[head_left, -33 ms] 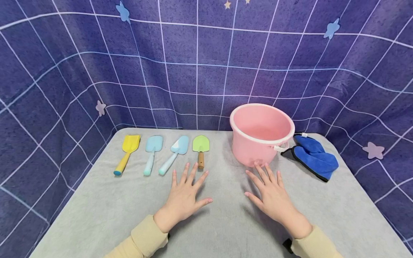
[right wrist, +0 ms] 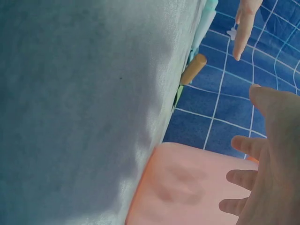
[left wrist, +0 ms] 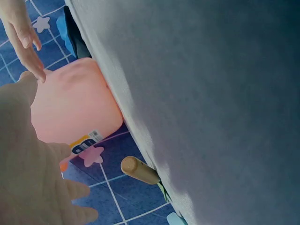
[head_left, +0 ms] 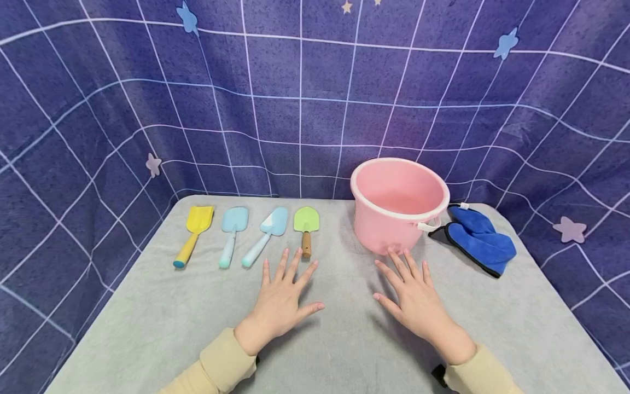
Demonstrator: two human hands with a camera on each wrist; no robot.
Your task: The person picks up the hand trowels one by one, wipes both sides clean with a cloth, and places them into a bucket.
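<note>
Palm down, my left hand (head_left: 278, 309) hovers over the grey table with its fingers spread, holding nothing. Just beyond its fingertips lies a green trowel (head_left: 307, 220) with a wooden handle. My right hand (head_left: 417, 303) is also spread and empty, its fingertips in front of the pink bucket (head_left: 386, 232); in the right wrist view a gap shows between those fingers and the bucket (right wrist: 180, 187). Left of the green trowel lie a blue-and-white trowel (head_left: 276, 221), a light blue shovel (head_left: 235, 220) and a yellow shovel (head_left: 199, 220), handles toward me.
To the bucket's right lies a folded blue fabric item (head_left: 484, 246) with black trim. The bucket's white handle (head_left: 429, 225) hangs on its right side. Behind the grey table (head_left: 339, 350) and along both sides hangs a purple-blue grid-patterned curtain (head_left: 275, 120).
</note>
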